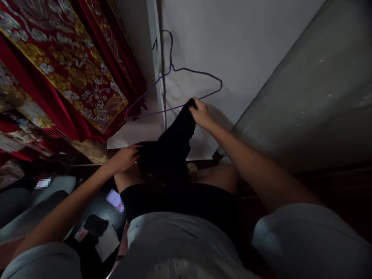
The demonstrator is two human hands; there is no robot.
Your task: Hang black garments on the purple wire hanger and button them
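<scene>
A piece of black clothing is stretched between my two hands above my lap; its exact kind is too dark to make out. My right hand pinches its upper corner, just by the lower bar of a purple wire hanger. The hanger hangs by its hook on a white door edge. Lower and to the left, my left hand is closed on the other side of the cloth, with fingers partly hidden and slightly blurred. The lower part of the garment merges with my dark shorts.
Red embroidered garments hang at the left. On a dark seat beside me lie a lit phone, a black item and a white paper. A pale translucent sheet slants down at the right, against a white panel.
</scene>
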